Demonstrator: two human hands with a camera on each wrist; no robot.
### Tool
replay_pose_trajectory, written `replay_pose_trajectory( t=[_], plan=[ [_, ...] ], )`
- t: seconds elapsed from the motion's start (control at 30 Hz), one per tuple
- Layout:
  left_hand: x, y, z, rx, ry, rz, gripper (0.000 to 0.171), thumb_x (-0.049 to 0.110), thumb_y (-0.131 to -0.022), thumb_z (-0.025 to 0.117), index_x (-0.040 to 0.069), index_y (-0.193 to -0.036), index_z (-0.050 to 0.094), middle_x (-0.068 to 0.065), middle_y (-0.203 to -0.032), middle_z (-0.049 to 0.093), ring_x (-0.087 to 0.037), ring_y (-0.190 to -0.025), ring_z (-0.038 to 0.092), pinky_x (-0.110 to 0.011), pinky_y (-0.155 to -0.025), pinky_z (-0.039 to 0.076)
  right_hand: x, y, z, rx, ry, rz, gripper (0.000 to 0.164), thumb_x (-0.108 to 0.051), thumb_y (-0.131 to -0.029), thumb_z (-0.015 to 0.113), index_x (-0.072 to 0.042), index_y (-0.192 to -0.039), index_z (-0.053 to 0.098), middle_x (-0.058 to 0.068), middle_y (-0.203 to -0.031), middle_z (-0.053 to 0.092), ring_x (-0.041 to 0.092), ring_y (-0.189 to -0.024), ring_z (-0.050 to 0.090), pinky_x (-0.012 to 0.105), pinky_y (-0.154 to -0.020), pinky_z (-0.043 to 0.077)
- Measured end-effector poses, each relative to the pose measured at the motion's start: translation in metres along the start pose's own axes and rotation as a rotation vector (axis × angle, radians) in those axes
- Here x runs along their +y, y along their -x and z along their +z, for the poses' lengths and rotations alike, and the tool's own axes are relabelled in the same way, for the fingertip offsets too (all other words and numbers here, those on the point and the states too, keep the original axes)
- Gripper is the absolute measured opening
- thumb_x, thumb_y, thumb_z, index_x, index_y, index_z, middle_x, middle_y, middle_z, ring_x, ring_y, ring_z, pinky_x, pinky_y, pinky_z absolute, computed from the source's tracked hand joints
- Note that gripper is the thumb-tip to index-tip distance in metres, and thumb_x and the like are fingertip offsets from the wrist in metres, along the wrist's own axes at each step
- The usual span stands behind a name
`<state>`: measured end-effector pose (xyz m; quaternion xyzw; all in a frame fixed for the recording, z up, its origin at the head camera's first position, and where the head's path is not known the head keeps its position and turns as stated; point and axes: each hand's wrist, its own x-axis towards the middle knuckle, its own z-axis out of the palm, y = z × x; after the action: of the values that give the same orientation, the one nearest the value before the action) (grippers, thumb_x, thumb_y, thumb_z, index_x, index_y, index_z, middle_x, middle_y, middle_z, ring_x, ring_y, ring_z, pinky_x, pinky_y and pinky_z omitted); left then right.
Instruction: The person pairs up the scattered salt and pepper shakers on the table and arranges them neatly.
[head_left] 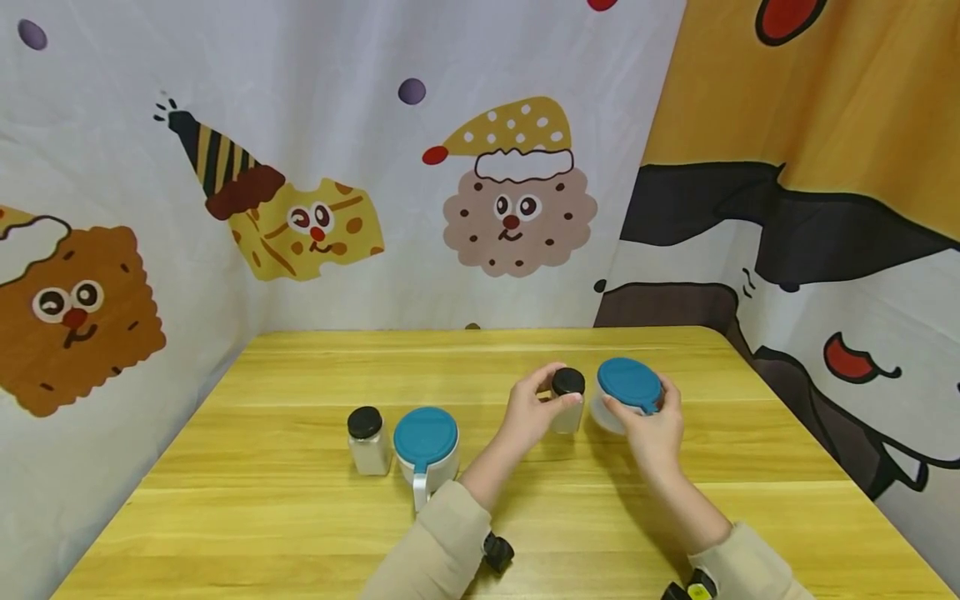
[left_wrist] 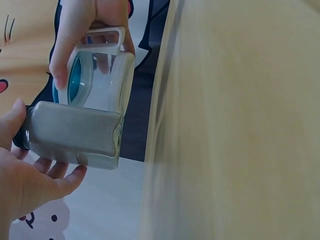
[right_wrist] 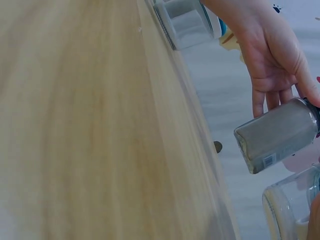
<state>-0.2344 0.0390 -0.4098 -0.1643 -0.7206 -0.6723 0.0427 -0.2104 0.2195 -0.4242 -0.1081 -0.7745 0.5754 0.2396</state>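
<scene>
My left hand (head_left: 527,417) grips a small clear glass jar (head_left: 567,417) near its black cap, thumb on one side and fingers on the other. Pale grey contents show through its wall in the left wrist view, where the jar (left_wrist: 75,132) hangs above the table. Beside it, my right hand (head_left: 657,433) grips a clear jar with a blue lid (head_left: 630,383) and a handle, thumb and fingers around the lid's sides. This jar (left_wrist: 102,82) is also off the table, close to the black-capped jar. Its handle lies near my right fingers.
On the left of the wooden table (head_left: 285,517) stand another black-capped jar (head_left: 370,454) and another blue-lidded jar with a handle (head_left: 426,437), side by side. My left forearm passes just right of them. A cartoon-printed curtain (head_left: 337,125) hangs behind the table.
</scene>
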Motion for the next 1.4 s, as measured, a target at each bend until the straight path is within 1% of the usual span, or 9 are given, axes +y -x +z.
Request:
replay_pose_trajectory(
  t=[0.17,0.43,0.57,0.7,1.0,1.17,1.4],
  plan=[
    [-0.003,0.002,-0.002,0.001,-0.012,-0.014,0.045,0.017,-0.082,0.078,0.012,-0.124,0.064,0.001,-0.106,0.067,-0.014,-0.097,0.057,-0.03,-0.081,0.051,-0.002,0.004,-0.001,-0.002,0.016,0.009,0.096,-0.025,-0.075,0.084,0.0,-0.147,0.026,0.024,-0.14,0.04,0.038,-0.127,0.039,0.053,-0.101,0.033],
    [-0.004,0.004,-0.005,0.003,-0.009,-0.013,0.044,0.016,-0.081,0.078,0.012,-0.123,0.064,0.002,-0.103,0.067,-0.013,-0.096,0.058,-0.028,-0.079,0.051,-0.002,0.01,-0.002,-0.026,0.018,0.021,0.096,-0.027,-0.076,0.083,0.0,-0.147,0.024,0.025,-0.14,0.039,0.038,-0.127,0.039,0.053,-0.101,0.033],
    [-0.003,0.007,-0.007,-0.007,-0.001,-0.011,0.042,0.015,-0.081,0.078,0.012,-0.121,0.065,0.001,-0.103,0.067,-0.013,-0.095,0.058,-0.028,-0.077,0.051,-0.002,0.013,-0.002,-0.036,0.013,0.023,0.097,-0.026,-0.077,0.082,-0.001,-0.149,0.022,0.025,-0.141,0.037,0.038,-0.128,0.038,0.053,-0.101,0.033],
    [-0.003,0.009,-0.009,-0.017,0.007,-0.023,0.042,0.016,-0.082,0.077,0.012,-0.121,0.064,0.001,-0.104,0.066,-0.014,-0.096,0.058,-0.028,-0.075,0.052,-0.003,0.015,-0.003,-0.039,0.002,0.025,0.097,-0.025,-0.077,0.083,0.0,-0.149,0.022,0.025,-0.142,0.037,0.038,-0.128,0.037,0.052,-0.102,0.033],
    [-0.005,0.013,-0.012,-0.035,0.021,-0.051,0.042,0.015,-0.082,0.077,0.011,-0.122,0.064,-0.001,-0.106,0.064,-0.017,-0.099,0.057,-0.03,-0.077,0.051,-0.003,0.022,-0.006,-0.056,-0.002,0.027,0.094,-0.023,-0.077,0.083,0.002,-0.146,0.025,0.026,-0.139,0.039,0.037,-0.126,0.039,0.052,-0.101,0.033],
    [-0.005,0.015,-0.014,-0.049,0.029,-0.057,0.042,0.014,-0.082,0.077,0.011,-0.122,0.064,-0.001,-0.106,0.064,-0.018,-0.1,0.057,-0.03,-0.078,0.051,-0.003,0.025,-0.006,-0.07,-0.007,0.03,0.094,-0.023,-0.077,0.082,0.004,-0.146,0.024,0.027,-0.138,0.038,0.037,-0.125,0.039,0.052,-0.101,0.033],
    [-0.007,0.018,-0.015,-0.064,0.019,-0.067,0.041,0.015,-0.082,0.078,0.011,-0.12,0.064,-0.001,-0.105,0.064,-0.018,-0.1,0.057,-0.03,-0.077,0.051,-0.004,0.028,-0.008,-0.087,0.0,0.041,0.095,-0.024,-0.078,0.082,0.002,-0.147,0.022,0.027,-0.139,0.037,0.037,-0.126,0.038,0.053,-0.102,0.032]
  ],
)
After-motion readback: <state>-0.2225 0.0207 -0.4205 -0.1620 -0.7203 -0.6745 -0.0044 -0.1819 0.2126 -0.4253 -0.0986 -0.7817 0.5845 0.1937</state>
